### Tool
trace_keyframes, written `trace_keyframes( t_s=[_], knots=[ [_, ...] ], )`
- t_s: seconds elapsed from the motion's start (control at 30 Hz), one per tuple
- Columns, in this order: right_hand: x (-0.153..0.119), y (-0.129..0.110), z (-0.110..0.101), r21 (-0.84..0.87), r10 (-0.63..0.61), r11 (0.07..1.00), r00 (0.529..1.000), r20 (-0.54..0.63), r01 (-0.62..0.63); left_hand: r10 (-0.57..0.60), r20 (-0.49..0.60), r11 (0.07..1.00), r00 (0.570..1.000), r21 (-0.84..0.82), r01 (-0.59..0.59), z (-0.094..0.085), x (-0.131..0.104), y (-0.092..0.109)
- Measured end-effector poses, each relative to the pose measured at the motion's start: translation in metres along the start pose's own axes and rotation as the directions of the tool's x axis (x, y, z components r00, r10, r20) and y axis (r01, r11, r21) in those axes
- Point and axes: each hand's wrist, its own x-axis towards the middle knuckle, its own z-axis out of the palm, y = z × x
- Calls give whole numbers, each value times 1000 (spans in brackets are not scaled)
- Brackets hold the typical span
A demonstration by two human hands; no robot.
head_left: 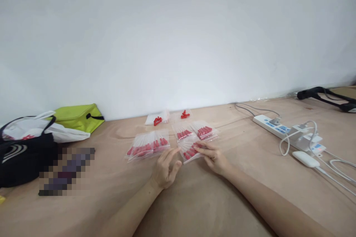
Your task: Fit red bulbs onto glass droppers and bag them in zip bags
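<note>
Sorting small clear bags of red caps on the wooden table (pixel 250 163): right hand (pixel 213 157) pressing fingertips on the nearest bag (pixel 190 152), left hand (pixel 165 168) loose and open just beside it, next needing a gentle pinch.

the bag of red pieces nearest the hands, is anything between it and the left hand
Nothing visible. The right hand already rests its fingers on that clear bag, and the left hand sits open just beside it on bare table, with only a small gap of wood between its fingertips and the bag's edge.
</note>
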Motion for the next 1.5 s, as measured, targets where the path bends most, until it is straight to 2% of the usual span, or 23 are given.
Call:
trace_keyframes(
  t_s=[0.07,0.13,0.2,0.27,0.33,0.43,0.53,0.67,0.77,0.87,0.97,1.1,1.17,1.23,1.3,1.37,1.43,1.5],
  knots=[
    [7,12,-18,-15,53,998,993,-110,-55,-152,47,988,987,14,151,9,6,0],
    [14,28,-38,-23,139,989,959,-246,-149,-225,145,974,963,60,219,23,16,2],
    [18,47,-55,-9,223,970,897,-381,-245,-323,255,944,912,159,290,39,31,4],
    [17,68,-68,32,304,944,827,-473,-328,-463,294,878,836,279,388,53,47,5],
    [10,87,-77,68,381,912,778,-498,-404,-550,285,820,785,362,443,63,61,5],
    [-2,110,-87,49,483,858,771,-414,-511,-576,303,801,759,397,448,69,71,0],
    [-9,122,-94,-31,536,823,794,-288,-567,-513,348,846,785,359,394,69,69,-5],
    [-9,123,-98,-79,531,833,831,-165,-548,-418,401,900,816,305,311,66,64,-9],
    [-9,119,-98,-101,532,836,841,-92,-540,-373,439,922,817,275,273,65,65,-8],
    [-12,116,-99,-189,529,827,847,-57,-530,-356,483,932,800,242,268,69,71,-6],
    [-15,116,-103,-289,529,799,845,-78,-527,-337,513,941,790,217,261,78,80,-3],
    [-17,112,-107,-357,525,758,835,-164,-546,-311,506,950,804,198,243,91,87,2],
    [-14,105,-104,-430,478,720,839,-261,-545,-311,474,949,823,207,240,94,87,6],
    [-8,94,-96,-504,390,687,850,-354,-524,-321,378,940,868,241,243,93,84,11],
    [-2,81,-83,-558,284,691,883,-374,-458,-300,249,931,921,287,226,86,79,14],
    [4,69,-69,-599,178,726,933,-313,-339,-239,174,929,955,328,173,70,72,11],
    [8,58,-56,-616,102,755,968,-227,-224,-221,148,910,964,386,150,45,62,-1],
    [10,50,-45,-624,68,767,987,-149,-147,-235,197,889,952,439,129,12,50,-21]
  ],
)
